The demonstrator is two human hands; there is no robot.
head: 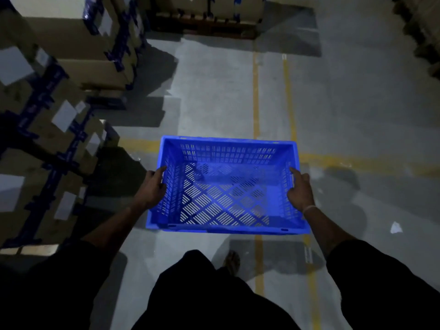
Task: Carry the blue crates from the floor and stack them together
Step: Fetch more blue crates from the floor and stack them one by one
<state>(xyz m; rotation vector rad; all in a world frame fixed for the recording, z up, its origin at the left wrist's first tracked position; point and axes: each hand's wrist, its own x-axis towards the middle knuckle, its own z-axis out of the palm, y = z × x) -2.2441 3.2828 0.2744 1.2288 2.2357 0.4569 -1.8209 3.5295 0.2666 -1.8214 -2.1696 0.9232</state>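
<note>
Black-trousered legs (202,294) stride below; left hand (152,186) and right hand (301,189) each grip a side wall of an empty blue perforated plastic crate (226,186) — the carrying step. Next, seemingly: find the stack — none visible.

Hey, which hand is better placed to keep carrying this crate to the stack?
Neither alone. The left hand grips the crate on its left wall, the right hand on its right wall, roughly level; the wide crate likely needs both.
</note>
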